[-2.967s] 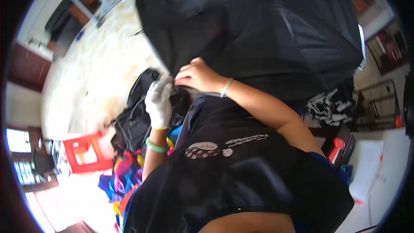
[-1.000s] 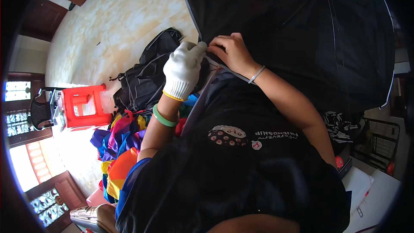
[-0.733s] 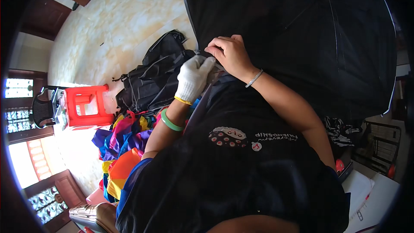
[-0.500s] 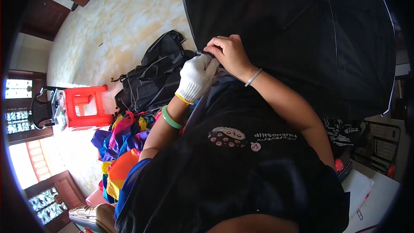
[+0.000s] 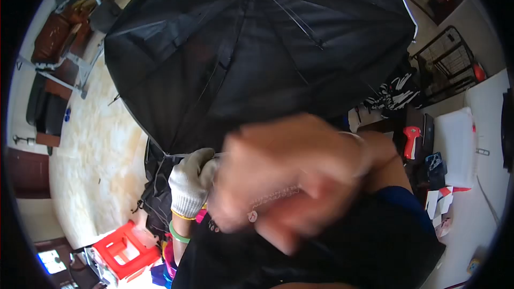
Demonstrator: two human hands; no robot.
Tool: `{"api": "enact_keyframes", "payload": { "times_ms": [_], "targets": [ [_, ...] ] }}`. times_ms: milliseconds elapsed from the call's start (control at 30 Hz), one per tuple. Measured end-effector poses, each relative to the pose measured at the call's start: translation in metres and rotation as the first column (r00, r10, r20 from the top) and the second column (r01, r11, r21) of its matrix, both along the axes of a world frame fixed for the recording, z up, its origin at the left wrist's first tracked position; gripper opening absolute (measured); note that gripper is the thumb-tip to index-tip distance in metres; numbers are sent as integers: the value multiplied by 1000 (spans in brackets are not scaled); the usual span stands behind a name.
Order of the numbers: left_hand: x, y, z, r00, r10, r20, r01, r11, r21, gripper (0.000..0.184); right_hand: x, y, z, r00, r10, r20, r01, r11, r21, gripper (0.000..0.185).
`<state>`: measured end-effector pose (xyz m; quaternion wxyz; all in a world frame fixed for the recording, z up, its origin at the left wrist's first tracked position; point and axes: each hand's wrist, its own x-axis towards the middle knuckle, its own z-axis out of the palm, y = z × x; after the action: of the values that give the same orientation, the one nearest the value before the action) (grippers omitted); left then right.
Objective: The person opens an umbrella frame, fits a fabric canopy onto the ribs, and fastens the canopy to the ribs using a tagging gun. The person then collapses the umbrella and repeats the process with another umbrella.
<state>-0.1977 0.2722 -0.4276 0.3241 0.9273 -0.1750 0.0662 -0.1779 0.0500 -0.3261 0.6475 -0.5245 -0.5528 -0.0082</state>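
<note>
Left grip on edge of umbrella

Left of the open black umbrella, a broad stretch of pale floor offers passage, though a grey metal frame bars its far end. Thin ribs cross the umbrella's inner face, leaving bare fabric between them. At its lower left edge the gloved left hand fills the spot, a dark fabric heap just beside. Before the umbrella's near edge, the right hand (badly blurred) blocks the middle. Farther below left stands a red stool; to the right, a black rack narrows the way.
</note>
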Motion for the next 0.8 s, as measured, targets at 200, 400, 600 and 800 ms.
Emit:
{"api": "enact_keyframes", "payload": {
  "times_ms": [200, 400, 600, 800],
  "targets": [
    [22, -45, 32, 964, -260, -48, 264, 950, 167, 25, -44, -69, 33, 986, 93, 140, -114, 982, 151, 27],
    [94, -111, 39, 886, -450, -108, 451, 892, -24, 32, -53, -121, 31, 983, -63, 171, 29, 980, 198, 35],
    [236, -203, 3, 932, 46, -359, -121, 974, -190, 72, -55, -187, 34, 904, -388, 179, 333, 902, 275, 43],
    [340, -290, -23, 885, 376, -274, -409, 909, -74, 86, 20, -344, -39, -324, -830, -455, 944, -318, -91, 67]
  ]
}}
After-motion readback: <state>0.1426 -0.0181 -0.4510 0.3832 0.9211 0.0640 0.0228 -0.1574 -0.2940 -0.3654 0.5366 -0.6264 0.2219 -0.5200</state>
